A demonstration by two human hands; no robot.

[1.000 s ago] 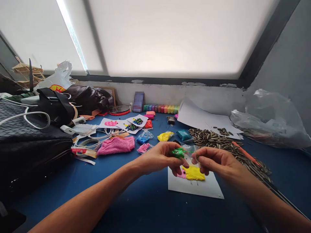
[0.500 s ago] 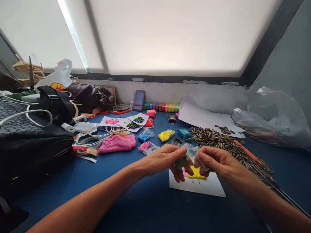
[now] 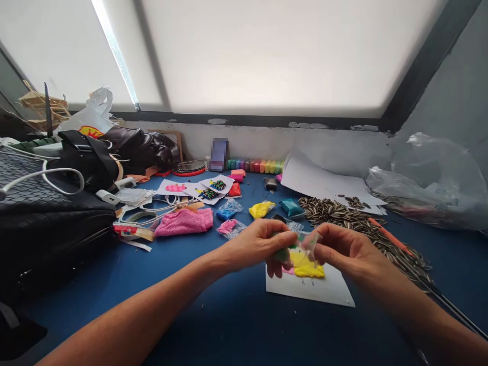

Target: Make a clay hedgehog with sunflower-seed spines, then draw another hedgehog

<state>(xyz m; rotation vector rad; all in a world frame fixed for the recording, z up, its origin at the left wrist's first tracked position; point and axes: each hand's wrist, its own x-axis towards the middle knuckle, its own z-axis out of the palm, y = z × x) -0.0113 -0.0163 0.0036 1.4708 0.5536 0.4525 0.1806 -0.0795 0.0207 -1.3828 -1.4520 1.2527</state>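
Between my hands is a small clear plastic bag (image 3: pixel 307 240) with green modelling clay (image 3: pixel 282 254) in it. My left hand (image 3: pixel 263 244) is closed on the clay end, thumb on top. The fingers of my right hand (image 3: pixel 339 249) pinch the other end of the bag. Below them lies a white sheet (image 3: pixel 331 292) bearing a flat yellow clay shape (image 3: pixel 310 269) with a pink patch at its left and short drawn lines under it. My hands partly cover this sheet.
Clay packets lie beyond my hands: yellow (image 3: pixel 261 209), teal (image 3: pixel 292 207), blue (image 3: pixel 229 209) and pink (image 3: pixel 229 227). Striped sunflower seeds (image 3: pixel 343 216) are heaped at the right beside an orange tool (image 3: pixel 389 236). A pink cloth (image 3: pixel 185 222) and black bag (image 3: pixel 57 229) sit at left.
Both hands have risen slightly with the bag. My left fingers have curled in under the green clay, and more of the yellow shape shows beneath.
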